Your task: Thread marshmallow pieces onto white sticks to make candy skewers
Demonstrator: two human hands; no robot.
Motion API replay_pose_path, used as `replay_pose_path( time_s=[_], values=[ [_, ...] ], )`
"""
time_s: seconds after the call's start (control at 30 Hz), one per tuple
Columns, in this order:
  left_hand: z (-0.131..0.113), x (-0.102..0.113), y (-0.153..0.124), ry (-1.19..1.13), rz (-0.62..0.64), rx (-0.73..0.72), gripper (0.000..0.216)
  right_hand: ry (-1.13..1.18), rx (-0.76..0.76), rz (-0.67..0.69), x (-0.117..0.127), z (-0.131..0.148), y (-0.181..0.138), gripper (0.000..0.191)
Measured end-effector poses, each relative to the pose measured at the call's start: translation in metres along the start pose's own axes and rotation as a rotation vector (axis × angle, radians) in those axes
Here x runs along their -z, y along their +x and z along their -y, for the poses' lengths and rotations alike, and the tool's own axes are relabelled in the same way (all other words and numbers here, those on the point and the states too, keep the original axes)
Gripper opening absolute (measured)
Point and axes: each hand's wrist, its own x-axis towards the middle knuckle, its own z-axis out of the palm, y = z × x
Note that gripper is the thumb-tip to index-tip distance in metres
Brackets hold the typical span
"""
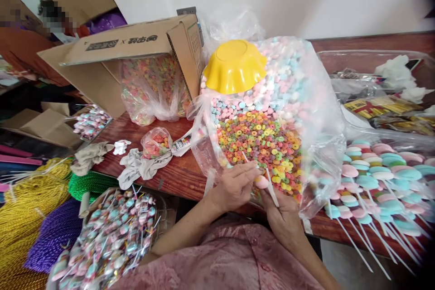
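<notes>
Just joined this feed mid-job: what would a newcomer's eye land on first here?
The big clear bag at centre, heaped with pastel candies and bright ring candies, an upturned yellow bowl on top. Right before it, the left hand and right hand pinch a pink lollipop. Rows of pastel lollipops on white sticks fill the right side.

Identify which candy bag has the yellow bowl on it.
The large clear bag at the table's front edge, bowl upturned on top; the boxed bag and small tabletop bag carry none.
</notes>
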Motion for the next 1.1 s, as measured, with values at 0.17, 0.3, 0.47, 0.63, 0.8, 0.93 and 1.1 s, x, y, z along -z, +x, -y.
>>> replay_pose_path(
  time_s=[0.17,0.3,0.47,0.63,0.8,0.93,1.1],
  values=[
    [0.036,0.018,0.035,-0.091,-0.142,0.328,0.048,0.01,-0.148,-0.147,0.024,-0.025,0.007,0.035],
    [0.086,0.02,0.069,0.264,0.09,0.383,0.016,0.03,-0.147,-0.193,0.034,-0.037,0.005,0.035],
    [0.111,-0.002,0.089,0.492,0.449,0.391,0.024,0.035,-0.115,-0.154,0.034,-0.04,-0.001,0.029],
    [0.119,-0.007,0.1,0.492,0.532,0.451,0.025,0.052,-0.07,-0.111,0.037,-0.039,-0.001,0.024],
    [0.136,-0.002,0.107,0.265,0.46,0.543,0.013,0.034,-0.049,-0.025,0.034,-0.033,-0.002,0.026],
    [0.123,0.005,0.101,-0.047,0.189,0.646,0.002,0.021,-0.03,-0.021,0.034,-0.031,-0.005,0.022],
    [0.076,0.015,0.077,-0.696,-0.062,1.012,0.035,-0.033,-0.008,-0.016,0.032,-0.022,0.003,0.022]
  ],
)
